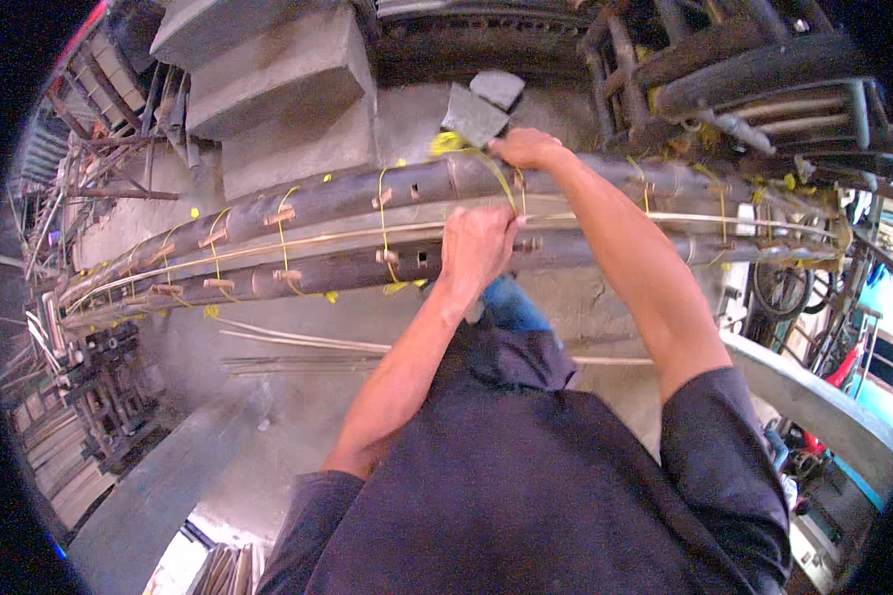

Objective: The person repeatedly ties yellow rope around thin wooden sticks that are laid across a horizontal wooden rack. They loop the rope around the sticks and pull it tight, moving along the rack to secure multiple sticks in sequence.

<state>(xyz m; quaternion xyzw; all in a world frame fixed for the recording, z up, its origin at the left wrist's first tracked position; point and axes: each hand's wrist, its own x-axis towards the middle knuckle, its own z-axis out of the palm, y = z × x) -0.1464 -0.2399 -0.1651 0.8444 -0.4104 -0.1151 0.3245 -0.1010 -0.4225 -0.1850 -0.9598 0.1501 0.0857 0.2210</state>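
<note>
Can't see the fingertips on the left hand [476,248], they curl under, so exactly how they hold the strand [509,186] is hidden. Same deal with the right hand [528,149] — fingertips tucked out of sight, can't tell if they've got the strand too. The yellow bunch [446,144] next to it is just a smear. Left hand blocks part of the near pole [337,277], right forearm [630,238] covers a stretch of the far pole [342,196]. The shirt [575,486] hides most of the blue cloth [518,304] and runs off the bottom edge, as do the sticks [230,570]. Steps [278,94] get chopped at the top. Red thing [845,367] far right — too small to make out.
</note>
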